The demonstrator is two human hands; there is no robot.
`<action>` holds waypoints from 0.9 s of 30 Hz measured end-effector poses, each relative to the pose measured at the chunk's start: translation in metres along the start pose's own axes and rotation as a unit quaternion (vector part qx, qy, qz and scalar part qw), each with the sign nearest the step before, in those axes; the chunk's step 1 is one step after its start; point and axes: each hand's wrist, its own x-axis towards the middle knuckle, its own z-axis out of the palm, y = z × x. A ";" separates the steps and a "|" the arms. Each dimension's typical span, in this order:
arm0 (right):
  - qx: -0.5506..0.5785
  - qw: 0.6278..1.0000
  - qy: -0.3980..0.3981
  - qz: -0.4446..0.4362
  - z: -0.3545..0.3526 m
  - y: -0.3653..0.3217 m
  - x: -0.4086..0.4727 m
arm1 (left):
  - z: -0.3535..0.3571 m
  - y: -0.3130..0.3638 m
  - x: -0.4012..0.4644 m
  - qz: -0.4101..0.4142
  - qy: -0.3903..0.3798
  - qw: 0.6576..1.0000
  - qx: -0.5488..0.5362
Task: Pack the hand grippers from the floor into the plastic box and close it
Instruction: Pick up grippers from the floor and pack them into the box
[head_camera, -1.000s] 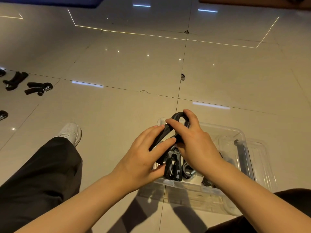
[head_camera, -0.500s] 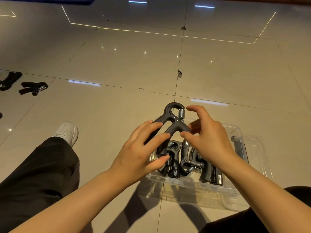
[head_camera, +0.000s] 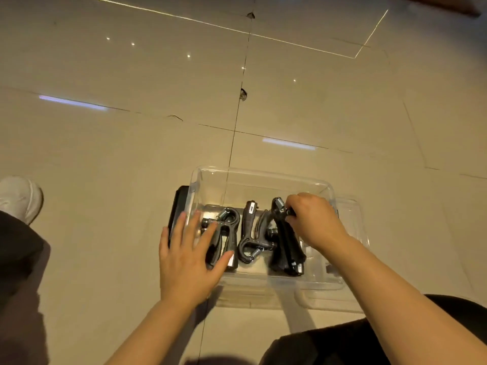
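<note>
From the head camera, the ground is a glossy beige tiled floor point(head_camera: 118, 167) with dark grout lines, a thin pale line marked across the far tiles, and small ceiling lights mirrored in the shine. A clear plastic box point(head_camera: 263, 177) sits open on the tiles just ahead of the person's dark trouser legs, with a white shoe point(head_camera: 19, 197) at the left edge. Three black hand grippers with steel springs lie side by side inside the box: the left gripper point(head_camera: 226, 233), the middle gripper point(head_camera: 250, 233) and the right gripper point(head_camera: 286, 246). The left hand point(head_camera: 187, 259) is spread flat, fingers splayed, over the box's left wall and the left gripper, grasping nothing. The right hand point(head_camera: 313, 222) reaches into the box, fingers curled around the spring end of the right gripper.
</note>
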 end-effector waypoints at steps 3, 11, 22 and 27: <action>0.001 1.000 -0.012 0.026 0.011 0.010 0.005 | 0.005 -0.005 0.000 0.044 0.074 0.996 -0.016; -0.121 0.986 -0.112 -0.030 0.047 -0.007 0.030 | 0.008 -0.009 0.001 0.049 0.107 0.993 -0.031; -0.110 0.969 -0.222 0.002 0.094 0.012 0.026 | 0.012 -0.007 0.001 0.047 0.142 0.988 -0.029; -0.099 0.966 -0.236 0.032 0.099 0.015 0.027 | 0.013 -0.007 0.001 0.052 0.155 0.986 -0.030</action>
